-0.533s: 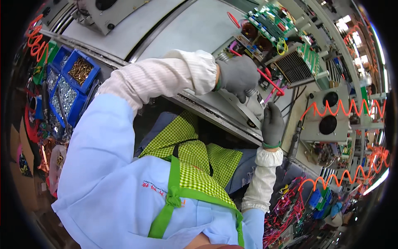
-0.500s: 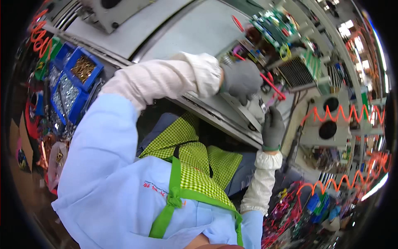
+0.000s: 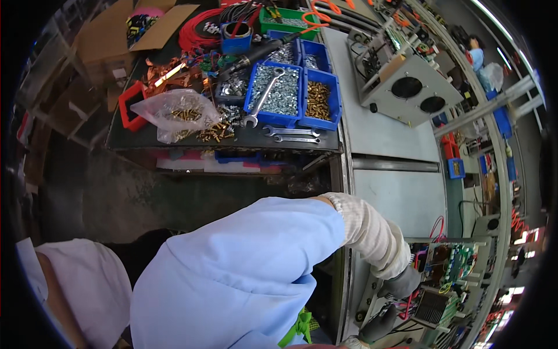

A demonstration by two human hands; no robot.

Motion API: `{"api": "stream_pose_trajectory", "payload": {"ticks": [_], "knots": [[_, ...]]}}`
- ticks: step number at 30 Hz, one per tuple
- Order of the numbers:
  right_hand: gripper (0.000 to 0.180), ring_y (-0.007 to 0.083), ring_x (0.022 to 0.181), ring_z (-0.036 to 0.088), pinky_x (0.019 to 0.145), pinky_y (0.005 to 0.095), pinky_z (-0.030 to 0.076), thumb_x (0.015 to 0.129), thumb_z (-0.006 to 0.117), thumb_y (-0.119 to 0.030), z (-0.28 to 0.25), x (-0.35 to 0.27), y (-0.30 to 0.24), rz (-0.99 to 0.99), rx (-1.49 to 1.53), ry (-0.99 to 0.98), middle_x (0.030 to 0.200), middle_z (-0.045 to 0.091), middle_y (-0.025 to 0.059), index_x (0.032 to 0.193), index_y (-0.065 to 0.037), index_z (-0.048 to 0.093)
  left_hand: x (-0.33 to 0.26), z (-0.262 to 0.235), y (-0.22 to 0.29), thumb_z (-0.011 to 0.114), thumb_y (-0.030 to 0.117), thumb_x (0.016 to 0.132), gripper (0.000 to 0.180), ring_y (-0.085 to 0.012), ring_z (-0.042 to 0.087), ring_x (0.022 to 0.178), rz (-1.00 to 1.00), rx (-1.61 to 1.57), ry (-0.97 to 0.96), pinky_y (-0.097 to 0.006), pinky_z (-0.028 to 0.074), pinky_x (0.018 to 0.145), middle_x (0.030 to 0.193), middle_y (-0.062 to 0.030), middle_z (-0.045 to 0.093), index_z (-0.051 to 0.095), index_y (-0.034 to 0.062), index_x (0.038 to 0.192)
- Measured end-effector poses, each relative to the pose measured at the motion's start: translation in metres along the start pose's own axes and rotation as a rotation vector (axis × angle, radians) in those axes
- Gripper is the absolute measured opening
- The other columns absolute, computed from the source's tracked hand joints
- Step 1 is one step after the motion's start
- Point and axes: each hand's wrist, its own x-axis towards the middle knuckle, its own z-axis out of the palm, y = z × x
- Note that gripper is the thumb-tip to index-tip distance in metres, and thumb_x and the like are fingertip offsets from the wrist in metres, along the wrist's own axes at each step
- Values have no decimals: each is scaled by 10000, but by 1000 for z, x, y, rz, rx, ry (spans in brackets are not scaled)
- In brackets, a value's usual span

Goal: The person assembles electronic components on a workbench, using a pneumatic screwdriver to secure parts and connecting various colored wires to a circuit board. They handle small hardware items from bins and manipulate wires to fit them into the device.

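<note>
Both my hands wear grey gloves and are close together at an open electrical unit on the bench, at the lower right. My left hand [image 3: 402,283] is bent inward with its fingers curled beside a red cable [image 3: 408,303]; what it grips is hidden. Just nearer to me, my right hand [image 3: 379,324] has its fingers drawn together by the unit's light metal panel [image 3: 365,301], and anything in them is too small to make out. A finned heat sink [image 3: 431,306] and a green circuit board [image 3: 462,263] lie just beyond the hands.
A side table holds blue bins of silver [image 3: 273,87] and brass fasteners [image 3: 318,100], a wrench [image 3: 268,96] across one bin, two wrenches [image 3: 290,134], and a plastic bag [image 3: 174,113]. A grey housing with two round holes [image 3: 410,87] stands on the bench. Someone's light clothing [image 3: 87,279] shows at lower left.
My view has swung left, bringing the side table into the middle and the unit to the lower right. Both hands remain close together at the unit.
</note>
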Motion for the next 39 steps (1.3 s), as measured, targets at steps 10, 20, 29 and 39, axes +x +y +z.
{"api": "stream_pose_trajectory", "payload": {"ticks": [10, 20, 29, 39], "knots": [[358, 176, 962, 610, 777, 311, 501, 898, 519, 29, 17, 17, 11, -138, 82, 2, 1106, 640, 111, 1252, 13, 571, -2, 7, 0, 677, 615, 771, 457, -269, 708, 832, 2, -63, 56, -445, 540, 760, 914, -29, 743, 769, 215, 971], [372, 179, 1006, 579, 821, 297, 495, 962, 555, -150, 7, 13, 24, 382, 696, -162, 1196, 573, 100, 1305, -16, 503, -6, 0, 1, 684, 609, 773, 474, -273, 708, 895, -64, -77, -36, -452, 545, 789, 953, -39, 742, 769, 198, 994], [353, 190, 1027, 567, 869, 330, 486, 965, 550, -147, -36, 3, -39, 244, 586, 161, 1187, 583, 98, 1290, -12, 519, 7, 24, 4, 739, 517, 735, 429, -252, 713, 852, -52, -98, 115, -409, 556, 762, 897, -83, 742, 772, 116, 885], [214, 275, 869, 664, 767, 351, 515, 940, 580, -64, -27, -2, -23, 91, 218, 253, 969, 667, 153, 1146, -16, 613, 21, 40, -18, 667, 259, 733, 172, -288, 683, 801, -80, -296, 291, -429, 523, 700, 804, -115, 696, 732, 101, 748]]}}
